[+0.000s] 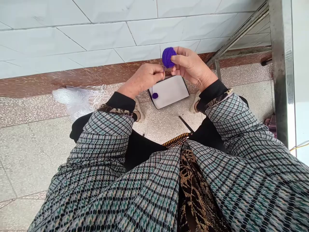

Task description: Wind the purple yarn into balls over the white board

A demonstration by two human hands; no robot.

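My right hand is closed round a small ball of purple yarn, held up in front of me. My left hand is just beside it with thumb and fingers pinched on the purple strand that hangs from the ball. Below the hands a white flat case with a dark edge lies on the floor between my shoes, and a small purple yarn blob rests on its left part.
A clear plastic bag with white cord lies on the floor at left. A thin dark stick lies on the floor near my right knee. A metal frame leg stands at right. A white tiled wall is ahead.
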